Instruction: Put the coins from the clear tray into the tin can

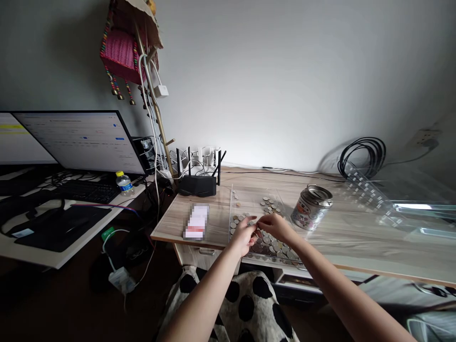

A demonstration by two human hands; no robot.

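Observation:
Both my hands meet over a clear tray (235,203) of several loose coins (270,205) at the front of a wooden desk (356,242). My left hand (243,235) has its fingers curled and pinched over the coins near the tray's left side. Just right of it, my right hand (275,226) is also pinched, fingertips towards the left hand. What each pinch holds is too small to see. A metal tin with a slotted lid (311,207) lies tilted just right of the tray.
A black router (197,184) stands behind the tray and a blurred card (196,222) lies left of it. On the left is a second desk with a monitor (80,141), keyboard (87,191) and bottle (124,183). Coiled cable (363,156) and clear plastic (392,199) lie at right.

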